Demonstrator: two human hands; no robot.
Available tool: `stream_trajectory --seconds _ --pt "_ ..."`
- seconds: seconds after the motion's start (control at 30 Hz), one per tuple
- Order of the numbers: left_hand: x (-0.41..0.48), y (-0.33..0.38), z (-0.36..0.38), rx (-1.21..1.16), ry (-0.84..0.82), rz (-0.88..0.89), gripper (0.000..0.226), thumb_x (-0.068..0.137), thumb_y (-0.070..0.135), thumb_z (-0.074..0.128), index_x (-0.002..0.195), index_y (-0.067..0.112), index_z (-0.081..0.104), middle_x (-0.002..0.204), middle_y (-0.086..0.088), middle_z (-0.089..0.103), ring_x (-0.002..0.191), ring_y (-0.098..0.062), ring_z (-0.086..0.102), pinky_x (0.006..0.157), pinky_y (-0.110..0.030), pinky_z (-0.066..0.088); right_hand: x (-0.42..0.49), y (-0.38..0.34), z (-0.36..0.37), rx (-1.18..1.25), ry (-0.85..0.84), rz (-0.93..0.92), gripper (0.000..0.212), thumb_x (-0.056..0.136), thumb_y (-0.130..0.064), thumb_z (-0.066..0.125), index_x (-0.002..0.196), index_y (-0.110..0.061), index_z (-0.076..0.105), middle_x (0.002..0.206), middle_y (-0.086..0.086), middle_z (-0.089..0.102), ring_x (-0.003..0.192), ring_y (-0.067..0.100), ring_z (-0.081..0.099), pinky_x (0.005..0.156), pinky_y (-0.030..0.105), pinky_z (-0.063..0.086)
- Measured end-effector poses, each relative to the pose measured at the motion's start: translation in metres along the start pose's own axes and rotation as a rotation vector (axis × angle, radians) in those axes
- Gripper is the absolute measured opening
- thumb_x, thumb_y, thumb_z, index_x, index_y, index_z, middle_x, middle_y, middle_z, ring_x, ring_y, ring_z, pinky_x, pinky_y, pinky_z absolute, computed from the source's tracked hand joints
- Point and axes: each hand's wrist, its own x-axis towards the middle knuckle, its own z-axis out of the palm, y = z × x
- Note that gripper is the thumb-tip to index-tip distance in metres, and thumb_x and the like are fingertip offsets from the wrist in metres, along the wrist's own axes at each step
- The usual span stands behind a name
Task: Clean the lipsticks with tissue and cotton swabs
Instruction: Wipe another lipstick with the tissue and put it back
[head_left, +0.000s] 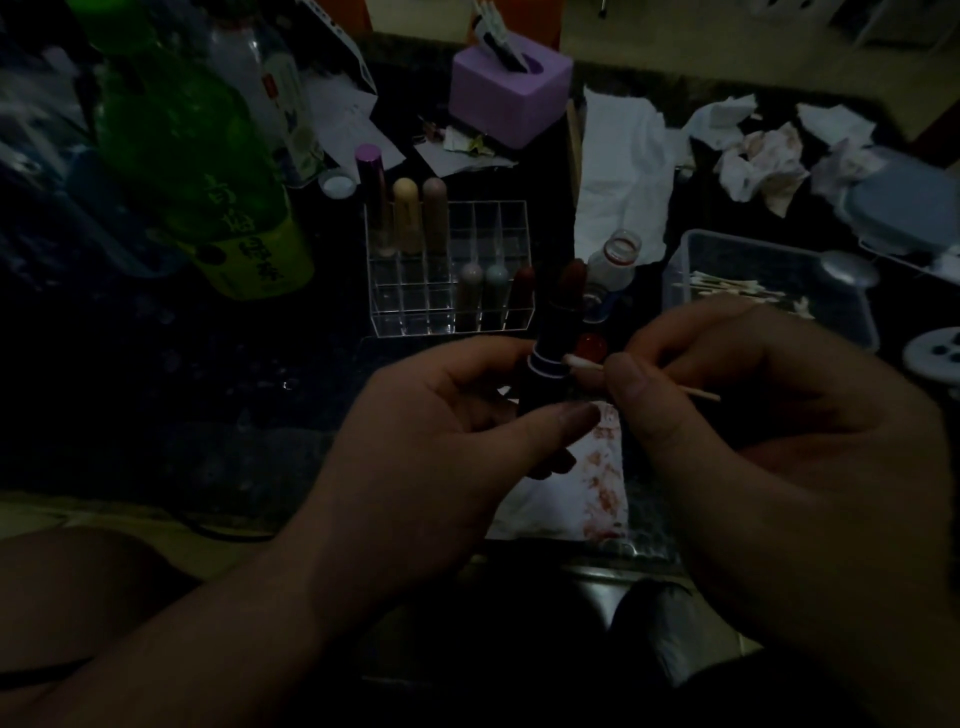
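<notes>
My left hand (441, 457) grips an open dark lipstick (553, 358) upright, its red tip near the clear organizer. A cotton swab (587, 364) is pinched in my right hand (769, 441), and its white tip touches the pale ring on the lipstick's tube. Under my hands lies a tissue (605, 467) stained red. The clear acrylic organizer (405, 312) holds several lipsticks (408, 218). A clear box (852, 317) at the right holds more cotton swabs (727, 288).
A purple tissue box (509, 93) stands at the back. Used crumpled tissues (758, 161) lie at the back right, a white cloth (623, 192) in the middle. Green bottles (197, 156) crowd the left. A small open glass bottle (615, 262) stands beside the organizer.
</notes>
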Motion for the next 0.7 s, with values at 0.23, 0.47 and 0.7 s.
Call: stream_trajectory --seconds 0.23,0.47,0.7 --pt "0.0 -0.001 -0.002 0.0 -0.048 0.023 0.025 0.075 0.023 0.067 0.098 0.03 0.073 0.078 0.012 0.076 0.068 -0.009 0.072 0.066 -0.015 0.053 0.003 0.001 -0.003 0.016 0.024 0.031 0.029 0.087 -0.004 0.069 0.069 -0.02 0.052 0.081 -0.008 0.065 0.071 0.011 0.063 0.065 0.015 0.044" --pt "-0.001 0.001 0.001 0.036 -0.094 0.013 0.027 0.079 0.029 0.062 0.105 0.028 0.07 0.073 0.017 0.071 0.067 -0.005 0.068 0.065 -0.014 0.051 0.01 0.006 0.0 -0.011 -0.025 0.056 0.027 0.09 -0.03 0.068 0.067 -0.024 0.055 0.077 -0.017 0.064 0.071 0.002 0.063 0.067 0.008 0.042" --pt "-0.001 0.001 0.001 0.087 -0.059 0.029 0.023 0.079 0.015 0.071 0.098 0.028 0.069 0.074 0.016 0.073 0.063 -0.009 0.07 0.061 -0.015 0.054 0.003 -0.003 0.0 0.031 -0.008 0.019 0.025 0.089 -0.01 0.07 0.069 -0.013 0.054 0.082 -0.009 0.064 0.074 0.003 0.063 0.069 0.009 0.044"
